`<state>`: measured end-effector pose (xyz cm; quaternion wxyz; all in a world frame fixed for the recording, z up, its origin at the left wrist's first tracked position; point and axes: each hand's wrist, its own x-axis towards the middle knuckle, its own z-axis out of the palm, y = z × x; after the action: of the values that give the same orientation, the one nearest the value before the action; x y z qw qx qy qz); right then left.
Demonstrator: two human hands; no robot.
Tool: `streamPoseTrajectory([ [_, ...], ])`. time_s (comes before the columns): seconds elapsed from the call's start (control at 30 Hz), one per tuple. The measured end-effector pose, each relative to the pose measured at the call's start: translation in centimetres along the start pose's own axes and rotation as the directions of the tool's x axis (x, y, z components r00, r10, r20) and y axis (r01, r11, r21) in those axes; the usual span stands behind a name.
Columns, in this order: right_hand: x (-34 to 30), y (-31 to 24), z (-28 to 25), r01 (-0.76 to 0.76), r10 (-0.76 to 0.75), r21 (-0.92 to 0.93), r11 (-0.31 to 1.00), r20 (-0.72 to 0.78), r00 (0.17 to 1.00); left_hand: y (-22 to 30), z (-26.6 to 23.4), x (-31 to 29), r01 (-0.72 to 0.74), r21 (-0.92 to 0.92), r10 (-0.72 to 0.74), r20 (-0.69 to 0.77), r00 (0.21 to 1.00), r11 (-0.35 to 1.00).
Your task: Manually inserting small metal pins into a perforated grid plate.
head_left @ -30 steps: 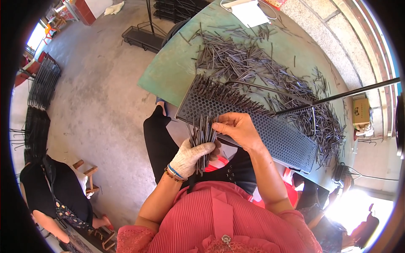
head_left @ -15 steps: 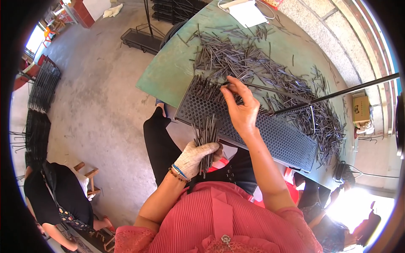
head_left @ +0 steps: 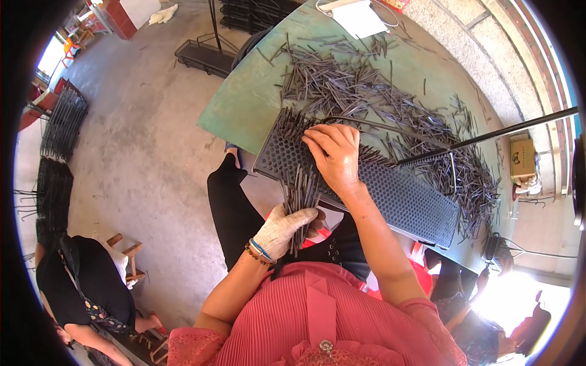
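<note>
My left hand (head_left: 276, 233), in a pale knitted glove, grips an upright bundle of thin black sticks (head_left: 299, 189) in front of my waist. Just beyond it, a long black tray full of round holes (head_left: 406, 204) slants across the near edge of the green table (head_left: 235, 110). Sticks stand in the holes along its far left part (head_left: 290, 125). Over these, my bare right hand (head_left: 336, 155) bends down with thumb and fingers pinched together. Its fingertips are at the standing sticks, and whatever they pinch is hidden. Behind the tray spreads a loose heap of similar sticks (head_left: 329, 82).
A black rod (head_left: 513, 128) reaches in from the right over the heap. A white face mask (head_left: 354, 18) lies at the table's far edge. Wire racks (head_left: 55, 195) are stacked at the left. One person (head_left: 88, 280) sits lower left; others are at lower right.
My right hand has lowered and shifted slightly left, turning its back upward over the standing sticks. My left hand keeps the bundle in nearly the same place.
</note>
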<state>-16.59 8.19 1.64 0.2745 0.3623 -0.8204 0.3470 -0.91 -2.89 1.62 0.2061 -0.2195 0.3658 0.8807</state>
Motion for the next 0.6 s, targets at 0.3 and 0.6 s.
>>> streamPoseTrajectory([
  [0.3, -1.6, -2.5, -4.9, -0.713, 0.518, 0.268, 0.648, 0.531, 0.671, 0.4, -0.2, -0.4, -0.044, -0.056, 0.047, 0.055, 0.997, 0.997],
  [0.6, -3.7, -0.8, -5.3, -0.889, 0.548, 0.455, 0.057, 0.73, 0.409, 0.5, 0.2, 0.0, -0.061, 0.002, 0.06, 0.027, 0.998, 0.998],
])
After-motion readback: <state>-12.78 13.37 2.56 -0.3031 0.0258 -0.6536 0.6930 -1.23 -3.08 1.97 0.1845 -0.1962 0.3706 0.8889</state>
